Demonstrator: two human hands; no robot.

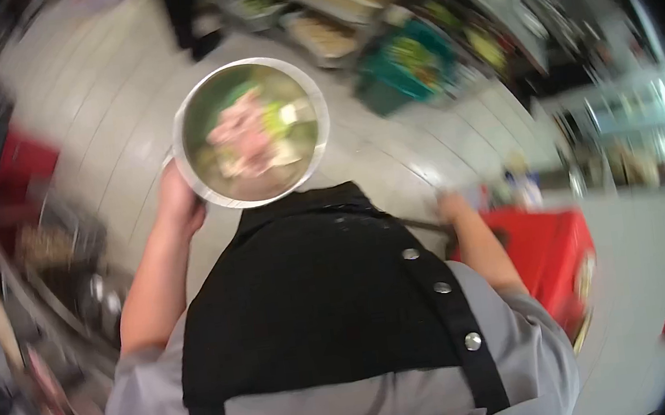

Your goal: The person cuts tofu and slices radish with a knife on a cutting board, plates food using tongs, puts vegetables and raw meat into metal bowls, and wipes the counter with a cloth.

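A round metal bowl (321, 119) is in front of my body at the upper left, seen from above. My left hand (179, 196) grips it at its near left side, fingers partly hidden under the rim. Inside lie pale pink pieces that look like raw meat (242, 136), with bright green bits and white chunks beside them. My right hand (452, 205) is at my right side, apart from the bowl and near a red box (547, 253). Motion smears its fingers, and I cannot make out whether anything is in them.
Ahead, shelves hold trays of food (321, 36). A teal bin (383, 79) with green scraps stands on the tiled floor (90, 96). To the left are a red container (20, 165) and metal racks (64, 230). A person's dark-clothed leg (183, 15) shows at the top.
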